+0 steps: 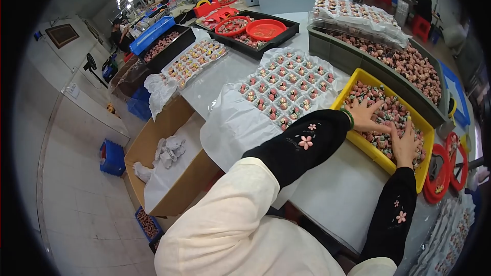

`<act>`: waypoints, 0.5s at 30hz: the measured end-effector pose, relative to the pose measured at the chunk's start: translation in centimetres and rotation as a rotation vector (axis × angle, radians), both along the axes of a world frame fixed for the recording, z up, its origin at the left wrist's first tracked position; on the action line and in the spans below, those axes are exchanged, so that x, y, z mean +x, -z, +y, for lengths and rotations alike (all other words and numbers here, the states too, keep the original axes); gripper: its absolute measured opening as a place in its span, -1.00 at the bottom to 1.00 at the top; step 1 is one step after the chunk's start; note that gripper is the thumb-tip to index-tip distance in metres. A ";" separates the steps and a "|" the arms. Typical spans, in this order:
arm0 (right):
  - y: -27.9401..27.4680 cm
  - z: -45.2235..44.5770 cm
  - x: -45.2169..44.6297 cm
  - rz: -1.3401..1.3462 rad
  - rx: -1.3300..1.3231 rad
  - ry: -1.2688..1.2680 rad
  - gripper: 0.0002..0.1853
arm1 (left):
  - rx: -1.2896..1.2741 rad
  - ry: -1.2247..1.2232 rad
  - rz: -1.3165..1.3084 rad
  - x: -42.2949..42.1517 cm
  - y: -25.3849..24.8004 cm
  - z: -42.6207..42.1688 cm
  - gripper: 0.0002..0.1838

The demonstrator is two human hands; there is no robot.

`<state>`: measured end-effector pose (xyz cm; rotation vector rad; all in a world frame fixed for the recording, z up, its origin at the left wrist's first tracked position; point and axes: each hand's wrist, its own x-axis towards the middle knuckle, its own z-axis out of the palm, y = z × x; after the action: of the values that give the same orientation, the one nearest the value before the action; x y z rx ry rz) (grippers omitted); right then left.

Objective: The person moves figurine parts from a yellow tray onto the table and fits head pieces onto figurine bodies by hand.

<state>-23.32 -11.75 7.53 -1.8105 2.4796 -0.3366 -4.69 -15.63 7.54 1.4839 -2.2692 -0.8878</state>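
Observation:
A yellow tray (423,175) full of small pink, green and dark figurine-like pieces (381,145) sits on the right of the table. My left hand (364,116) reaches over it with fingers spread, touching the pieces. Lower in the same tray, my right hand (403,142) rests on the pieces, thumb and fingers apart. The two hands nearly meet at the fingertips. To the left lies a white sheet of compartments (286,84), with one small piece in each visible pocket and thin white paper (230,122) beneath it.
Behind the yellow tray stands a long grey bin (327,46) of similar pieces, with stacked filled sheets (353,10) on its edge. A black tray (286,33) holds red sieves (266,29). An open cardboard box (176,194) stands left; red round lids (437,174) lie right.

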 end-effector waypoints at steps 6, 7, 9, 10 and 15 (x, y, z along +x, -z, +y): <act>4.1 -3.9 -2.5 -0.116 -0.080 -0.029 -0.15 | -0.187 0.009 -0.213 -1.6 1.0 -1.5 0.07; 4.3 -4.2 -2.9 -0.113 -0.090 -0.039 -0.11 | -0.243 -0.023 -0.248 -2.2 0.7 -1.2 0.09; 3.0 -3.7 -2.5 -0.163 -0.049 -0.047 -0.08 | -0.219 0.001 -0.226 -3.2 1.8 -2.3 0.09; 2.9 -3.6 -2.3 -0.185 -0.040 -0.060 -0.08 | -0.226 0.004 -0.260 -3.6 1.7 -2.3 0.08; 0.3 -2.2 -0.1 -0.341 -0.054 0.036 -0.14 | -0.096 -0.085 -0.153 -3.9 1.5 -3.3 -0.08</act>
<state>-23.41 -13.98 7.23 -1.5705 2.2869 -0.6589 -8.58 -18.96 6.04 1.6420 -2.2993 -0.6521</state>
